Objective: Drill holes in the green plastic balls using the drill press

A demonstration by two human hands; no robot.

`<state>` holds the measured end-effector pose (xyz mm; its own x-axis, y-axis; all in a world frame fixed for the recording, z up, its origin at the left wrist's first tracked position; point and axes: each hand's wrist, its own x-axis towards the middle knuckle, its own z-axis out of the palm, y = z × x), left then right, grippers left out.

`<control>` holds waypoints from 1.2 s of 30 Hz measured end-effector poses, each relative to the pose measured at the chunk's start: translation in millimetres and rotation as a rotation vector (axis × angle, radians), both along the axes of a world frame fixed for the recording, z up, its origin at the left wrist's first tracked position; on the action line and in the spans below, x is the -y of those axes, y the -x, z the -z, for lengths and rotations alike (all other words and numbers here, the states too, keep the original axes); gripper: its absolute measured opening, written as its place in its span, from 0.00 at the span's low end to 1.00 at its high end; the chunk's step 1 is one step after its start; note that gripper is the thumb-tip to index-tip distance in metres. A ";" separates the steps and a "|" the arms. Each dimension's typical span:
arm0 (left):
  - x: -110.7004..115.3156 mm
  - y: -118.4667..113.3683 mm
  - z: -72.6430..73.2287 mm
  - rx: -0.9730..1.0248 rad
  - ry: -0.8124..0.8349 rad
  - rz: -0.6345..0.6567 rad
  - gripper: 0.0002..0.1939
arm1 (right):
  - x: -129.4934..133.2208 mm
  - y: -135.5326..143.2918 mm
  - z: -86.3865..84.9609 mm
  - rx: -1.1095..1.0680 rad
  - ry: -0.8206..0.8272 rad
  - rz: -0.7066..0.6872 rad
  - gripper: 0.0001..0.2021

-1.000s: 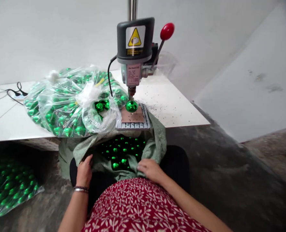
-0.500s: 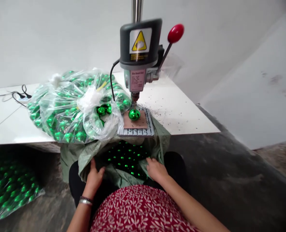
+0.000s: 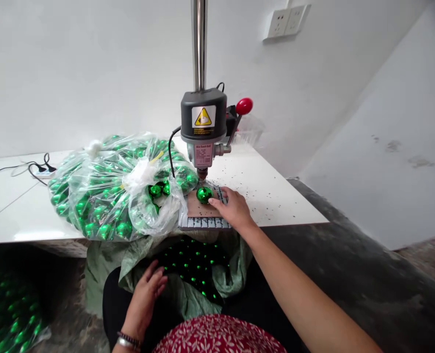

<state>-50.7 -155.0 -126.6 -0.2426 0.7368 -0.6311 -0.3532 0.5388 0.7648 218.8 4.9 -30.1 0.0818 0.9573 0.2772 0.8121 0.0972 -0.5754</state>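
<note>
1. Green ball [image 3: 204,195]: on the brown board [image 3: 199,211] beneath the drill [image 3: 204,125], just left of my right hand [image 3: 235,209].
2. That hand's thumb and fingers are parted; whether they touch it, I can't tell.
3. My left hand [image 3: 146,291] is spread, near the green sack [image 3: 182,295].
4. Beyond that, a clear bag of balls [image 3: 109,196] lies on the desk [image 3: 15,215].

The right arm [image 3: 298,282] stretches forward, right grip [image 3: 232,208] spread; the left grip [image 3: 144,298] sits lower, unclenched.
</note>
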 end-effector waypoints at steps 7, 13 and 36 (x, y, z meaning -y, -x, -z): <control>28.2 4.4 54.8 -0.043 0.111 0.069 0.45 | -28.3 4.0 -3.2 0.043 0.115 -0.105 0.42; 24.3 4.0 61.2 -0.063 0.090 0.070 0.48 | -27.4 15.3 -0.9 0.042 0.097 -0.284 0.31; 23.2 -3.6 65.8 -0.235 0.064 0.214 0.38 | 108.4 13.9 3.6 -0.918 0.301 -0.414 0.37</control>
